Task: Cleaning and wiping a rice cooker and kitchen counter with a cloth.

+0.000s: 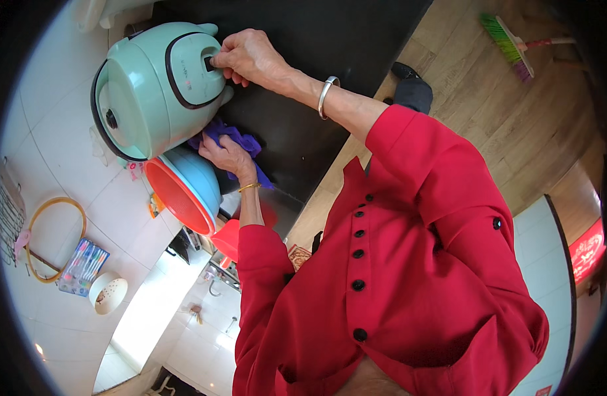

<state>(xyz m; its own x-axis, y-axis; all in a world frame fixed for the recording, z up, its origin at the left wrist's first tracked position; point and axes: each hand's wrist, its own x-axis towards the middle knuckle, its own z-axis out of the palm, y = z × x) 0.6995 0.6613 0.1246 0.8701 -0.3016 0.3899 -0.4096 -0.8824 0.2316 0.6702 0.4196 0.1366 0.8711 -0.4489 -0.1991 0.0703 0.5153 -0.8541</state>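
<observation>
A mint-green rice cooker (145, 94) stands on the black countertop (303, 133), its lid bearing a black steam vent. My right hand (251, 57), below a silver bracelet, has its thumb against the black switch (208, 63) on the cooker's front panel; its other fingers curl by the thumb. Low beside the cooker, my left hand (226, 153), with a gold bracelet at the wrist, grips a crumpled purple cloth (254, 143). Part of the cloth hides under that hand. Next to the left hand, a red basin (179, 198) and a light-blue basin (199, 180) are nested together.
White wall tiles (56, 148) run along the left. A yellow hoop (32, 232), a clear pack of colourful sticks (85, 267) and a white perforated bowl (108, 292) are on that wall. At upper right, a green-and-purple broom (506, 47) lies over the wood-look floor (452, 64).
</observation>
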